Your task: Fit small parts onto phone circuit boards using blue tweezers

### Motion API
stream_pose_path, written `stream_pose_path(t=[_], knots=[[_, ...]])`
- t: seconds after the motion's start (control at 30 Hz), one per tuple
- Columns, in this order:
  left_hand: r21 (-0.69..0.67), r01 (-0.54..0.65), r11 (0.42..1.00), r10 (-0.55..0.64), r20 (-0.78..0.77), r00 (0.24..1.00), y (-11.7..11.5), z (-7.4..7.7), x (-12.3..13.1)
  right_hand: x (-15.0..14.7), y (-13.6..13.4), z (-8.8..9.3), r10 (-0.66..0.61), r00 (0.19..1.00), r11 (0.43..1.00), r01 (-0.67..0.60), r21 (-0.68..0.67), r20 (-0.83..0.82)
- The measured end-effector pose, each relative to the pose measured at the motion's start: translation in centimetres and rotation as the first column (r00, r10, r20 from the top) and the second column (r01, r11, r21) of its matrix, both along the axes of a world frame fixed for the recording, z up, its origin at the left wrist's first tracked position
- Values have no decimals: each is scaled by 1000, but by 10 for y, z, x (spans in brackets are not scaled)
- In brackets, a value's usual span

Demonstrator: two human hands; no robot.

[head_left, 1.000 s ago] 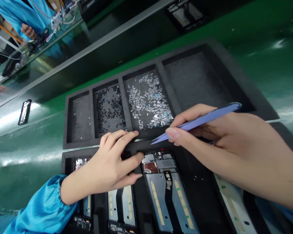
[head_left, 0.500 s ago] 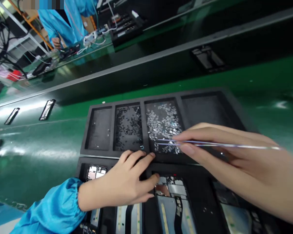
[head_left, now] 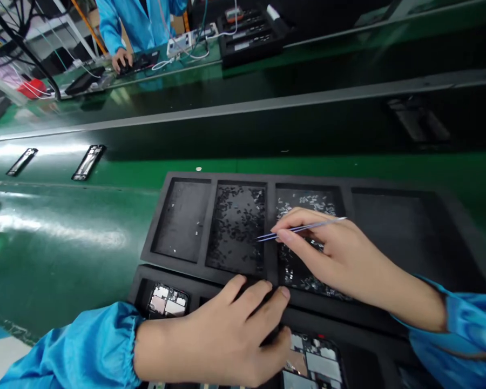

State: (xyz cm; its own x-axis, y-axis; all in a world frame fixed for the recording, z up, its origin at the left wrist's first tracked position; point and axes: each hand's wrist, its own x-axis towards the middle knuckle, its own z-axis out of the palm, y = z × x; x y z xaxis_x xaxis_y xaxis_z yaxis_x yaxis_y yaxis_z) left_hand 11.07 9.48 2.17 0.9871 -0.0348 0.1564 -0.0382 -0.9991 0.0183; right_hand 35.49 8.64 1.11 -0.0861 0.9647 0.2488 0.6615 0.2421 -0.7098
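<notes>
My right hand (head_left: 332,251) pinches a pair of thin metal tweezers (head_left: 303,228). Their tips point left, over the right side of a compartment scattered with tiny dark pieces (head_left: 237,216). Beneath that hand, the neighbouring compartment holds many tiny silvery pieces (head_left: 308,202). Both compartments belong to a black divided tray (head_left: 211,216). My left hand (head_left: 227,340) lies palm down with fingers spread, across a lower black tray (head_left: 140,283), its fingertips at the seam between the trays. Opened phones show in that lower tray: one phone (head_left: 168,300) left of the hand, another phone (head_left: 316,364) to its right.
Slim phone-like parts (head_left: 88,162) lie on the green bench (head_left: 85,227) at the left. A dark phone part (head_left: 419,119) lies at the far right. Across the bench, a person in blue (head_left: 141,27) has a hand near a power strip (head_left: 182,44) and cables.
My right hand with the tweezers has shifted left, the tips passing from the silvery pieces to the dark ones. The view has swung, and my left hand stays spread on the lower tray.
</notes>
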Motion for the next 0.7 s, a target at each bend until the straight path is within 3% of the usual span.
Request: stream_pose_path(t=[0.47,0.53,0.6,0.7], knots=[[-51,-16,999,15,-12,1000,3,-2,2,-1,8,-5,60,998,998,-60,-7,0],[-91,-6,996,2,-39,999,5,-2,2,4,5,3,13,999,999,-11,40,-45],[-150,-1,989,-14,-95,995,7,0,1,14,-8,18,-104,987,988,116,101,-119],[-225,-40,974,2,-167,986,8,7,2,38,-53,39,-224,948,964,249,92,-225]])
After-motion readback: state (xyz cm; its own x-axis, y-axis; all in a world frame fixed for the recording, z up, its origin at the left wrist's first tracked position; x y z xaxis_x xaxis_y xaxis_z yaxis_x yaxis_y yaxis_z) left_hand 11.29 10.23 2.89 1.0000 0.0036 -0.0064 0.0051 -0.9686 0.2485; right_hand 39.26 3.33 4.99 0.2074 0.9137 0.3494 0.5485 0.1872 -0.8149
